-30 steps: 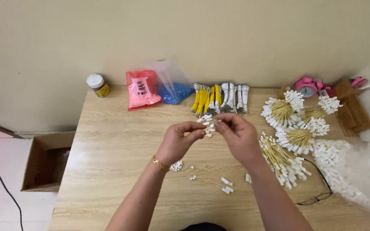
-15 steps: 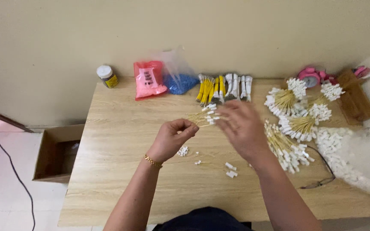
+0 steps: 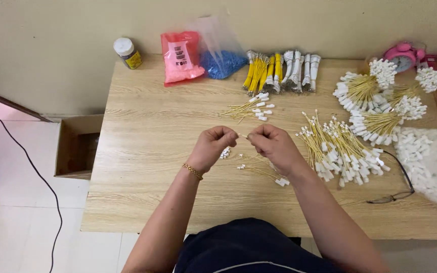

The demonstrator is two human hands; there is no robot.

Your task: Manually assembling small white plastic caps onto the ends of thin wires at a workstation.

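Above the middle of a wooden table point(image 3: 147, 131), my left hand point(image 3: 212, 148) and my right hand point(image 3: 274, 146) meet fingertip to fingertip. Between them they pinch a thin yellow wire with a small white connector point(image 3: 242, 135). A gold bracelet sits on my left wrist. Just below my hands lie a few loose yellow wires with white ends point(image 3: 264, 172) and some tiny white connectors point(image 3: 224, 152). A small bunch of finished wires point(image 3: 251, 107) rests farther back on the table.
A large loose pile of wires point(image 3: 337, 146) lies right of my hands, with tied bundles point(image 3: 375, 93) behind it. Bound yellow and white wire packs point(image 3: 279, 68), a pink bag point(image 3: 180, 55), a blue bag point(image 3: 221, 60), a jar point(image 3: 126, 52), glasses point(image 3: 393, 194) and a floor box point(image 3: 77, 146) surround the work.
The bunch of wires I held up earlier now lies on the table behind my hands. My hands have come back together on a single wire, lower and nearer to me.
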